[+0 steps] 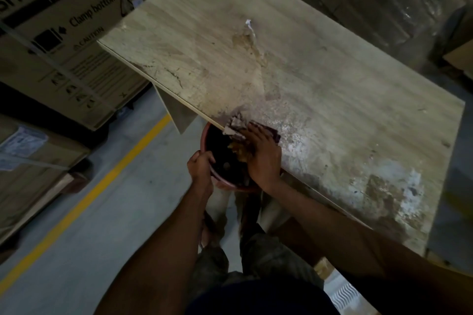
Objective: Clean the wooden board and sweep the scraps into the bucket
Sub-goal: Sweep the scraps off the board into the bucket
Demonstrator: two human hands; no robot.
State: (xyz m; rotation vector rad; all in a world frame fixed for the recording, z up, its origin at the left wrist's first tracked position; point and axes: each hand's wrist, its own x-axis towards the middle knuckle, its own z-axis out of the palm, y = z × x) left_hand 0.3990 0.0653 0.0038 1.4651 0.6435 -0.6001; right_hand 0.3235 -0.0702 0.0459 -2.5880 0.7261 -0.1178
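Just under right hand (263, 153), bucket (220, 151), left hand (201, 163) gripping rim

The pale wooden board (294, 64) lies flat, stained and crusted white toward four o'clock. A reddish round bucket (217, 161) sits tucked under its seven-o'clock edge, where tan scraps (236, 149) spill over the rim.

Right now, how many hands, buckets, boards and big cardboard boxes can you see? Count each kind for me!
Hands: 2, left hand gripping the bucket rim, right hand pressing a cloth at the board's edge
Buckets: 1, red bucket under the board's edge
Wooden boards: 1, stained board
Cardboard boxes: 2, printed box and lower box
Total: 6
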